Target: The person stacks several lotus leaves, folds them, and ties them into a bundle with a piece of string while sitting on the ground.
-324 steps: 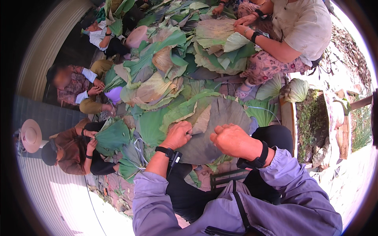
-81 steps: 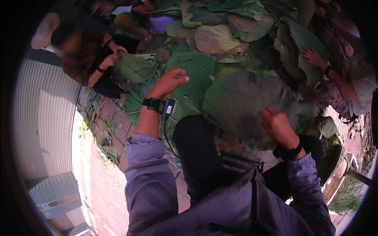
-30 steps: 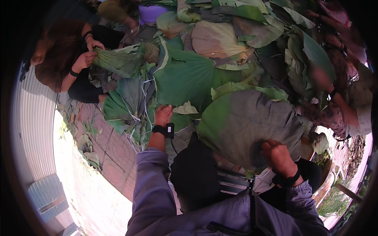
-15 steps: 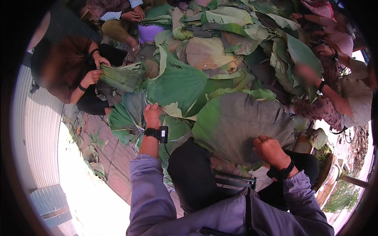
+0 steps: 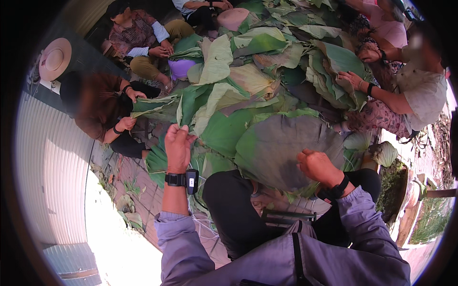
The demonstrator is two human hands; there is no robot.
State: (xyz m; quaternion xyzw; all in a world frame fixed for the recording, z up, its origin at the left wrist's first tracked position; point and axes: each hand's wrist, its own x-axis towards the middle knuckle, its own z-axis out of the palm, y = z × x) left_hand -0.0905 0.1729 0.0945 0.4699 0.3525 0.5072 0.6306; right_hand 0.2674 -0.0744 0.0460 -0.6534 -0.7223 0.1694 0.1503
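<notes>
Fingers (image 5: 305, 156) of the right hand (image 5: 318, 167) pinched the big round grey-green leaf (image 5: 286, 145) on the lap; left hand (image 5: 177, 145) hung half-open beside it. Pulled one-handed, that thin blade might have torn at its edge.

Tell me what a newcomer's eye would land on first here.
First, the heap of big green lotus-like leaves filling the middle, with people seated around its edge. Next, the broad round grey-green leaf on the wearer's lap, the right hand gripping its near edge and the left hand raised at a folded leaf beside it. A round tan straw hat lies far left.
</notes>
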